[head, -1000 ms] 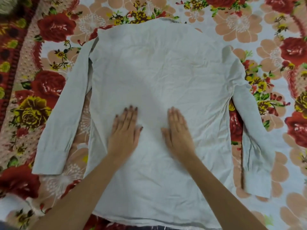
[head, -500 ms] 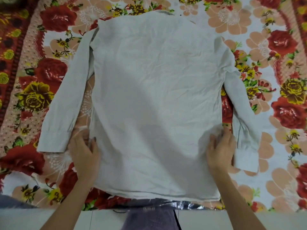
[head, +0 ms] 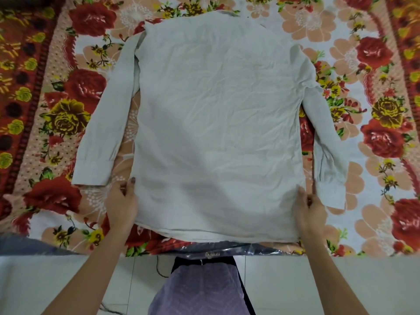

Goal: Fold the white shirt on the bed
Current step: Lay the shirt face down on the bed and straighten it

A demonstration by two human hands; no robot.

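The white shirt point(head: 218, 123) lies flat and back-up on the flowered bed point(head: 68, 114), collar end far from me, hem at the near edge. Both long sleeves lie straight down beside the body. My left hand point(head: 121, 201) pinches the shirt's lower left side edge, thumb on top. My right hand point(head: 309, 209) grips the lower right side edge the same way, just inside the right cuff. The cloth is wrinkled across the middle.
The bed's near edge point(head: 341, 254) runs across the bottom, with a strip of clear plastic under the hem. Below it are a pale tiled floor point(head: 295, 283) and my purple clothing point(head: 200, 289). A dark red patterned border point(head: 20, 87) runs along the left.
My hands slid from the middle of the shirt out to its two lower side edges and closed on them. The view drew back, showing the bed edge and floor.
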